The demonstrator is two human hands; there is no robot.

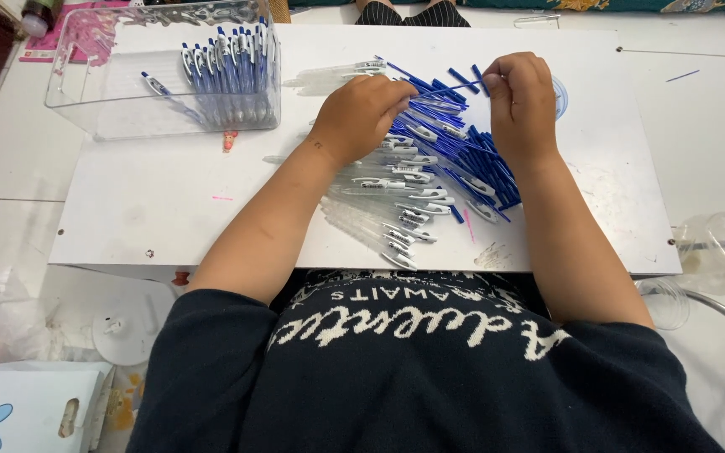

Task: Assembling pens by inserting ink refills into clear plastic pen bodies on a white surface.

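My left hand (362, 113) rests over a heap of clear pen barrels (388, 205) and pinches one end of a thin blue refill (445, 87). My right hand (520, 101) pinches the other end of that same refill, above a pile of loose blue refills (472, 164). Both piles lie on a white board (169, 201) in front of me. A clear plastic box (127, 101) at the board's far left holds a row of assembled blue and white pens (228, 71) standing against its right wall.
A small clear dish (560, 94) peeks out beyond my right hand. Crumpled clear plastic (719, 247) lies to the right of the board. A white carton (27, 407) and a white round lid (132, 323) sit on the floor at lower left.
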